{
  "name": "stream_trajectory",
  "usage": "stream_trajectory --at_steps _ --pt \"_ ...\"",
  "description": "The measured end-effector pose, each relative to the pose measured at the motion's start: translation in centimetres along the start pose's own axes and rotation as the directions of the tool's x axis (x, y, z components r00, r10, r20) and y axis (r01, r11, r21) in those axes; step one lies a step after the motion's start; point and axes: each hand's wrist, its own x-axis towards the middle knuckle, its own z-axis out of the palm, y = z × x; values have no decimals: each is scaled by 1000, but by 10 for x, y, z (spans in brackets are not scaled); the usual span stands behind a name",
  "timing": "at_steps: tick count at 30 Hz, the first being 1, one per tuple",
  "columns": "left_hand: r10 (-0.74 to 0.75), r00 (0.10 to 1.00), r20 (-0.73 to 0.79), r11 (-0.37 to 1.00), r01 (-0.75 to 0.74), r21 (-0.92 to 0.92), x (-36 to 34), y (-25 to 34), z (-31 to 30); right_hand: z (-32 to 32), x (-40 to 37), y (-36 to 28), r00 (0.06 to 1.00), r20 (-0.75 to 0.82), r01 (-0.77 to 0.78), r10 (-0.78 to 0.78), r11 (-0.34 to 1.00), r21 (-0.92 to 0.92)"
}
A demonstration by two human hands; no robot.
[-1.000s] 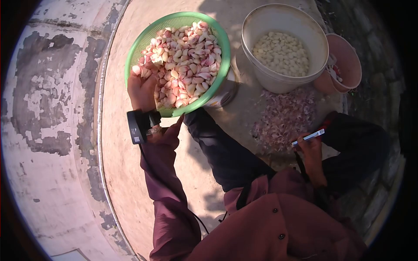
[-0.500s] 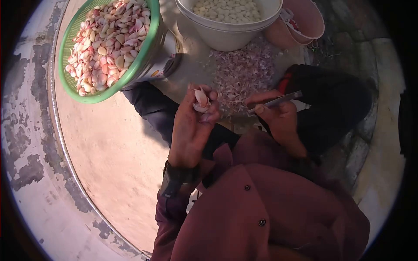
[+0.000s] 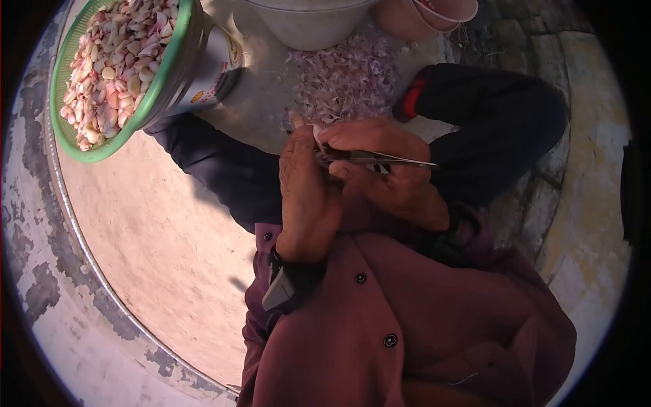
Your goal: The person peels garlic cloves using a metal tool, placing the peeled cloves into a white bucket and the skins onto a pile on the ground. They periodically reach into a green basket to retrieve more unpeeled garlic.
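Observation:
My left hand (image 3: 304, 186) is closed around a garlic clove (image 3: 317, 133), which is mostly hidden by the fingers. Against it, my right hand (image 3: 397, 166) grips a small knife (image 3: 410, 162) between thumb and fingers, its thin metal length sticking out to the right. The knife's working end sits at the clove, though the fingers cover the exact contact. Both hands meet above my lap. Beyond them on the ground lies a pile of papery garlic skins (image 3: 346, 78).
A green basket (image 3: 165, 76) heaped with unpeeled garlic cloves (image 3: 115, 68) rests on a round container (image 3: 213, 74) at the upper left. A white tub (image 3: 308, 26) and a pink bucket (image 3: 451, 17) stand at the top. My bent legs flank the skins.
My right hand has come left with the knife to meet the clove in my left hand. The view has shifted, so the basket, tub and bucket appear higher and farther left.

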Motion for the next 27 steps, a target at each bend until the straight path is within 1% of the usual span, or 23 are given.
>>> stream_trajectory --at_steps 2,4,5,7,11,13,16,20,22,23,24,25,26,27 --pt "15 1000 -8 1000 -15 16 -2 0 0 -1 0 0 1000 15 -6 6 1000 -24" --pt "29 999 -20 999 -29 32 -3 -2 0 -2 -1 1 993 35 120 -117 985 -126" --pt "37 999 -26 999 -36 39 -3 -2 0 -2 -2 1 993 36 119 -115 985 -125" --pt "52 998 -37 997 -50 55 2 -5 5 -5 -3 -1 988 88 145 -131 972 -187" --pt "83 995 -59 993 -78 90 0 -5 6 -1 -3 -2 992 40 123 -118 977 -174" --pt "100 992 -71 990 -92 108 -1 -7 7 0 -3 -4 999 10 52 -51 987 -151" --pt "120 989 -82 985 -109 132 0 -11 9 2 -6 1 998 -18 53 -57 988 -143" --pt "154 983 -97 977 -136 165 3 -15 15 1 -5 -6 997 -13 68 -71 982 -174" --pt "169 980 -104 972 -148 184 2 -14 15 1 -5 -9 996 -34 -79 79 997 -2" --pt "178 978 -107 969 -156 193 4 -16 17 2 -6 -8 996 -34 -78 78 997 -2" --pt "188 976 -110 966 -163 201 7 -14 17 4 -8 -7 977 -59 -186 204 957 224" --pt "196 974 -113 963 -170 209 7 -14 18 5 -10 -6 942 -55 -274 330 855 440" --pt "195 974 -113 963 -168 209 8 -13 16 2 -9 -6 942 -55 -276 332 855 439" --pt "148 987 -64 977 -135 167 8 -10 14 -3 -8 -7 917 -22 -332 399 792 512"
